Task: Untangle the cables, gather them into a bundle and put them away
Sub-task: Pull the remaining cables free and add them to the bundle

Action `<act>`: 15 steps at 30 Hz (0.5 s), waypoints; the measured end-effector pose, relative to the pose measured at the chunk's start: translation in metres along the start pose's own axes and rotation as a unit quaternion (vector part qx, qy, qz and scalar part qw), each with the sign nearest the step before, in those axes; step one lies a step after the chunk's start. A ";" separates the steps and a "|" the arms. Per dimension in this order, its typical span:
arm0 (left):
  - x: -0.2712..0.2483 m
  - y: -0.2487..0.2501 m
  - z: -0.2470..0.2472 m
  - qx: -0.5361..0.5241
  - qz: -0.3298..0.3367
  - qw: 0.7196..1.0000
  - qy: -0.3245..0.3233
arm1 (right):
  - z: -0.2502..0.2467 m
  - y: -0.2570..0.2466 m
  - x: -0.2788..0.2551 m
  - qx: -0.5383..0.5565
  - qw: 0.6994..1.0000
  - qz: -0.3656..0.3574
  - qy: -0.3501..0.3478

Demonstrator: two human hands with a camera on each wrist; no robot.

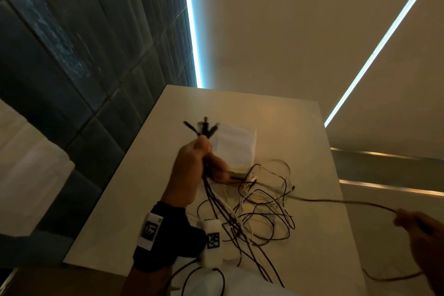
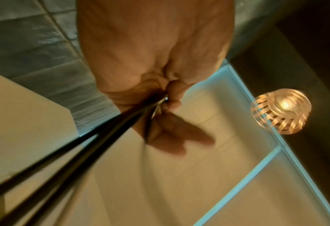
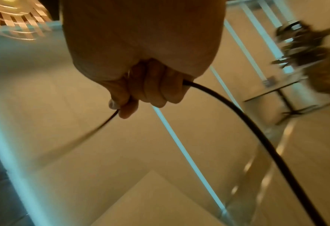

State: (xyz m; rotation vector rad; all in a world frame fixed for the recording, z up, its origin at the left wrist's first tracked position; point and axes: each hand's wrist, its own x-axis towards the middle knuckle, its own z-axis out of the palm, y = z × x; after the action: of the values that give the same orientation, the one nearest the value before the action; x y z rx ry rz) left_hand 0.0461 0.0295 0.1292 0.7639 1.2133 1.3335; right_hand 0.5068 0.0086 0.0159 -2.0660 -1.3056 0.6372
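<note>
I keep the left hand (image 1: 194, 170) fisted round the gathered plug ends above the table (image 1: 300, 127), right hand (image 1: 418, 226) pinching one dark cable (image 1: 336, 202); I judge slow, steady pulls clear the tangle (image 1: 259, 214) best.

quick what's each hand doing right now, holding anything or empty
Left hand: closed, gripping a bunch of dark cables near their plug ends.
Right hand: closed, fingers curled round a single dark cable.
</note>
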 end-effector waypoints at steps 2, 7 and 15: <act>0.005 0.002 -0.012 -0.121 0.005 0.993 0.008 | -0.005 0.065 0.025 -0.109 0.994 -0.002 -0.008; -0.001 0.004 0.007 -0.260 -0.005 0.965 -0.034 | 0.033 -0.033 -0.036 -0.241 0.914 -0.007 -0.327; -0.015 0.003 0.065 -0.253 -0.008 0.959 -0.130 | 0.076 -0.186 -0.081 0.085 0.912 -0.258 -0.308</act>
State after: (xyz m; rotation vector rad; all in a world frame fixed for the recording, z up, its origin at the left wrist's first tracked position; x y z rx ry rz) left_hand 0.1091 0.0300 0.1521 0.5336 0.6277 1.3998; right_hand 0.3078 0.0137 0.1005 -1.3151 -1.9673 1.1502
